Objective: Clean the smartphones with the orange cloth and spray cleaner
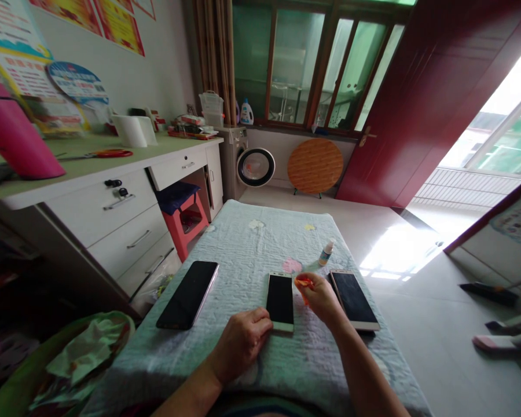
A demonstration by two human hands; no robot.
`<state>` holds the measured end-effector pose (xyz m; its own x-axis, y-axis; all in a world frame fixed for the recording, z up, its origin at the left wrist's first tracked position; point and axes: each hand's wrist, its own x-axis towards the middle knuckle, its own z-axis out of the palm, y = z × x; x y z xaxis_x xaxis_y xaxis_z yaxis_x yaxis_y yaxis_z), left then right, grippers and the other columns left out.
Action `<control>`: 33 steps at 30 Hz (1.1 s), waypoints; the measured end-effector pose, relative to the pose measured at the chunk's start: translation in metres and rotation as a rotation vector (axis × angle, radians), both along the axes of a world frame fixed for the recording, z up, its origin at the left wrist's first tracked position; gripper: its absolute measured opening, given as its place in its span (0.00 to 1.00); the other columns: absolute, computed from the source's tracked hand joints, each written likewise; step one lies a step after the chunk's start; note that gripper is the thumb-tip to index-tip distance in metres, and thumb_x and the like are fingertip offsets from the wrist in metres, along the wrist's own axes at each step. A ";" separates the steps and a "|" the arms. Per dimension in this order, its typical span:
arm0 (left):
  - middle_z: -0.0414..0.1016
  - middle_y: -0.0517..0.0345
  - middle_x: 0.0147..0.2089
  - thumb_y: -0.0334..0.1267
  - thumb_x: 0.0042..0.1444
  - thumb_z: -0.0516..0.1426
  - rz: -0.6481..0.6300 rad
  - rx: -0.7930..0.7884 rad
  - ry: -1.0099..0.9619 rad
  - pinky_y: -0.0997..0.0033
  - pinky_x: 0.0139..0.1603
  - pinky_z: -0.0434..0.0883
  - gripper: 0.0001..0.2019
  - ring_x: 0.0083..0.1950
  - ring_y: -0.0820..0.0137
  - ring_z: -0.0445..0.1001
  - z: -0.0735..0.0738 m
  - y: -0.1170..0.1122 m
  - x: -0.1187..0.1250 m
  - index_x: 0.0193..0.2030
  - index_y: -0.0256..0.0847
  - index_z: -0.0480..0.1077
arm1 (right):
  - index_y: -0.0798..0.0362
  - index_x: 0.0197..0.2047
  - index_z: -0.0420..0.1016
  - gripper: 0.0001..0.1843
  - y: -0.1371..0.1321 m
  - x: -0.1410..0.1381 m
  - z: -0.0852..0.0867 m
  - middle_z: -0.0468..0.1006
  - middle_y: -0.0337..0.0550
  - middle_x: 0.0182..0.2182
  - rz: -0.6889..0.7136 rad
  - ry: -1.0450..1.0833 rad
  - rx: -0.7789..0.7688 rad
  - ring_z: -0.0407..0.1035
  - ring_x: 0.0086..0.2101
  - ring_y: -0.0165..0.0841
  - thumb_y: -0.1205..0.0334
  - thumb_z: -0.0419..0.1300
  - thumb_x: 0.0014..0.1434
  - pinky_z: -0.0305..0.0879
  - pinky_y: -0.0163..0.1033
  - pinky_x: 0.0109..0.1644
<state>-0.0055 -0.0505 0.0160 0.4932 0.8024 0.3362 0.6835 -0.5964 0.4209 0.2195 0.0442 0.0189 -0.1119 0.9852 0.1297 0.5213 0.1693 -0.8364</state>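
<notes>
A white-framed smartphone [280, 301] with a dark screen lies in the middle of the cloth-covered table. My left hand [242, 337] is closed at its lower left edge, fingertips on the frame. Beside the phone's upper right edge, my right hand [322, 296] pinches a crumpled orange cloth [304, 284]. A second light-framed phone [354, 298] lies to the right, partly behind my right hand and wrist. Farther left rests a larger black phone [188, 294]. Beyond the right hand stands a small spray bottle [326, 253] with a pale cap.
A patterned light-blue quilted cloth [238, 231] covers the table. Left of it are a desk [169, 152] with drawers, a red stool [185, 220] and a green waste basket [128, 333]. A washing machine [232, 156] with its door open stands behind, near a round wooden tabletop [315, 166].
</notes>
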 end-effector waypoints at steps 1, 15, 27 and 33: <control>0.73 0.58 0.41 0.25 0.60 0.54 0.011 0.000 -0.020 0.72 0.40 0.70 0.08 0.40 0.69 0.74 0.002 0.000 0.000 0.35 0.42 0.70 | 0.53 0.39 0.78 0.12 -0.005 0.001 0.000 0.74 0.39 0.22 0.004 0.056 -0.063 0.67 0.23 0.32 0.56 0.59 0.55 0.60 0.34 0.27; 0.77 0.51 0.50 0.29 0.54 0.61 0.125 0.120 -0.062 0.51 0.54 0.72 0.12 0.51 0.58 0.73 -0.003 0.003 0.001 0.46 0.39 0.72 | 0.54 0.36 0.73 0.15 -0.040 -0.011 0.012 0.70 0.34 0.18 -0.005 0.324 -0.396 0.62 0.17 0.27 0.54 0.63 0.46 0.52 0.30 0.19; 0.77 0.49 0.49 0.32 0.54 0.64 0.156 0.096 -0.089 0.54 0.52 0.74 0.14 0.50 0.58 0.75 -0.003 0.005 0.001 0.47 0.39 0.72 | 0.56 0.36 0.74 0.17 -0.043 -0.020 0.010 0.73 0.38 0.24 -0.072 0.606 -0.392 0.64 0.23 0.27 0.55 0.66 0.43 0.57 0.30 0.23; 0.77 0.50 0.48 0.39 0.57 0.62 0.179 0.050 -0.071 0.56 0.51 0.74 0.14 0.48 0.58 0.75 -0.002 0.006 0.002 0.49 0.40 0.70 | 0.55 0.38 0.74 0.21 -0.044 -0.029 0.013 0.73 0.39 0.27 -0.053 0.810 -0.401 0.63 0.23 0.27 0.54 0.69 0.42 0.57 0.30 0.22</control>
<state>-0.0034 -0.0446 0.0140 0.3175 0.8566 0.4068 0.7502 -0.4893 0.4447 0.1906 0.0006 0.0322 -0.0893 0.9747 -0.2048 -0.2543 -0.2212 -0.9415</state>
